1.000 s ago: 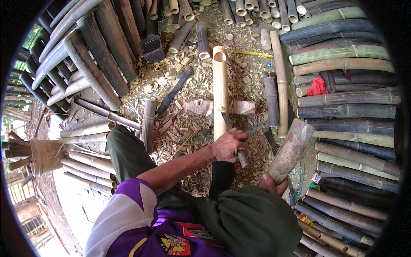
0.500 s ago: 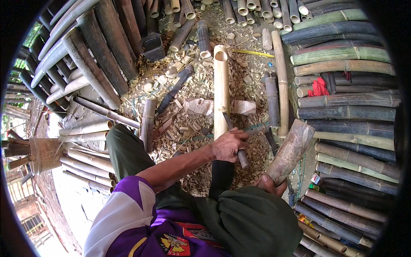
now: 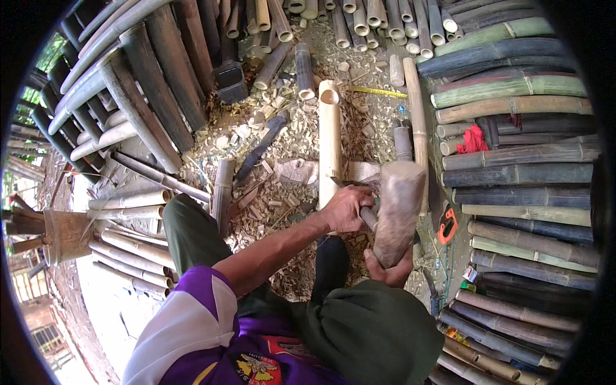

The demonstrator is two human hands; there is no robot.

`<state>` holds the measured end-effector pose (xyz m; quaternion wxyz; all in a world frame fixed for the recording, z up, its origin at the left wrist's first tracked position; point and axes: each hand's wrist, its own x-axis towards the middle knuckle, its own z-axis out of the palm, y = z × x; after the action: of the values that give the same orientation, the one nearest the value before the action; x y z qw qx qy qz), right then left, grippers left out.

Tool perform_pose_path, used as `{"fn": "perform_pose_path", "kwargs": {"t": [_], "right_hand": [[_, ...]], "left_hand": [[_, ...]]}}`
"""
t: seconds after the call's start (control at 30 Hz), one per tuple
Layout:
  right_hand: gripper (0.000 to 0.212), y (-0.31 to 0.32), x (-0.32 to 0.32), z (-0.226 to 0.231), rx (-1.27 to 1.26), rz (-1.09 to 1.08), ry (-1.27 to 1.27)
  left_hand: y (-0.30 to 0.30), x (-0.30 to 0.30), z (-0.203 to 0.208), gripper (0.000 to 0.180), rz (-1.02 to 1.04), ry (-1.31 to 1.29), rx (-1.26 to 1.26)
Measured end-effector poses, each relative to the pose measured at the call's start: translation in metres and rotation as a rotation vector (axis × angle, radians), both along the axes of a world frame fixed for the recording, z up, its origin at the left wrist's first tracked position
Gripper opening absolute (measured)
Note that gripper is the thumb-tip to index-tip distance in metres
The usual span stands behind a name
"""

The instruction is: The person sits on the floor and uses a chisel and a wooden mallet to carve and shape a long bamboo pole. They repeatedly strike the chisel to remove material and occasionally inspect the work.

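Observation:
My left hand (image 3: 346, 210) is wrapped round a chisel (image 3: 369, 219), whose blade meets the near part of a pale, peeled bamboo tube (image 3: 330, 138). That tube points away from me, its open end at the far side, and it lies across a rough wooden block (image 3: 299, 173). In my right hand (image 3: 394, 269) is a thick wooden mallet (image 3: 399, 208), close to the right of the chisel handle and slightly blurred. Whether mallet and chisel touch, I cannot tell. The mallet hides most of its own grip.
Wood chips (image 3: 289, 205) cover the ground around the block. Stacked bamboo poles (image 3: 513, 176) line the right side, with a red cloth (image 3: 472, 138) on them. An orange-handled tool (image 3: 447, 224) lies near them. A black container (image 3: 231, 82) and a yellow tape measure (image 3: 378, 92) sit farther off.
My right hand has brought the mallet leftward, up beside the chisel handle. The orange-handled tool has come into sight. My left hand still grips the chisel against the tube.

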<state>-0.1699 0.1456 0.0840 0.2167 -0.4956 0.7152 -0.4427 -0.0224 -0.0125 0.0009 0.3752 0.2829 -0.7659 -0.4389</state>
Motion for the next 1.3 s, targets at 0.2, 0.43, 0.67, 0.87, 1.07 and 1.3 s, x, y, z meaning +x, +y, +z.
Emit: {"fn": "perform_pose_path", "kwargs": {"t": [0.2, 0.43, 0.67, 0.87, 1.07, 1.3], "right_hand": [[0.034, 0.004, -0.017, 0.044, -0.23, -0.023, -0.36], [0.036, -0.001, -0.031, 0.039, -0.138, -0.027, -0.492], [0.048, -0.003, -0.029, 0.033, -0.064, 0.016, -0.591], [0.052, -0.025, -0.032, 0.067, 0.002, -0.024, -0.502], [0.033, -0.165, -0.049, 0.156, -0.446, 0.069, -0.21], [0.056, -0.261, -0.036, 0.131, 0.387, 0.469, 0.481]], "left_hand": [[-0.051, 0.012, 0.043, 0.023, 0.186, 0.311, 0.625], [-0.107, 0.011, 0.032, 0.027, 0.303, 0.291, 0.776], [-0.109, 0.009, 0.029, 0.029, 0.282, 0.268, 0.768], [-0.105, 0.001, 0.019, 0.049, 0.399, 0.21, 0.634], [-0.135, -0.014, -0.025, 0.055, 0.365, 0.303, 0.662], [-0.126, -0.026, -0.003, 0.037, 0.203, 0.052, 0.615]]}}
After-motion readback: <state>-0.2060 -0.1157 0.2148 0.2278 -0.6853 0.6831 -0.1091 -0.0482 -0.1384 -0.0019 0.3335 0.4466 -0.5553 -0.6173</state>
